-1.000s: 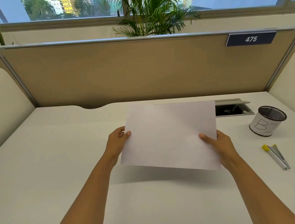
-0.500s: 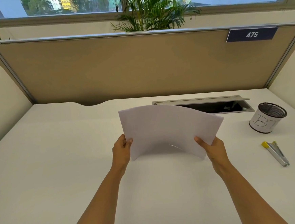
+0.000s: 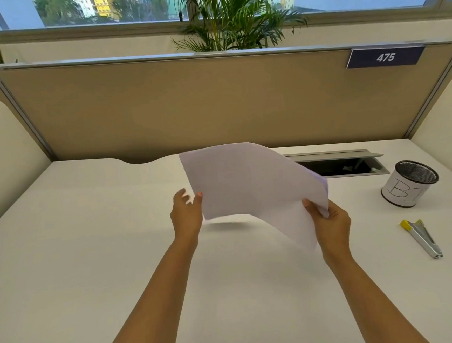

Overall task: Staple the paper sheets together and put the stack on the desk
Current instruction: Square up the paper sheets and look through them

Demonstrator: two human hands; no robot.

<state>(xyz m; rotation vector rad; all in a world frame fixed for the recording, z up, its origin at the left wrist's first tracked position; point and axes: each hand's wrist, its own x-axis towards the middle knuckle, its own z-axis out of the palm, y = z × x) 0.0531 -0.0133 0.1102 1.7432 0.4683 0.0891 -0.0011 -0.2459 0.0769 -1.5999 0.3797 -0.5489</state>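
Observation:
White paper sheets hang bowed in the air above the middle of the white desk. My left hand pinches their left edge with the thumb in front. At the lower right corner my right hand grips them, and a second sheet's edge peeks out behind there. A silver stapler with a yellow end lies flat on the desk to the right, apart from both hands.
A black mesh pen cup with a white paper label stands at the right, behind the stapler. An open cable hatch is set into the desk behind the sheets. A tan partition closes the back; cream side panels flank the desk.
The sheets went from flat to bowed and now tilt, their right side lower and twisted toward me. Both hands kept their hold and shifted slightly right.

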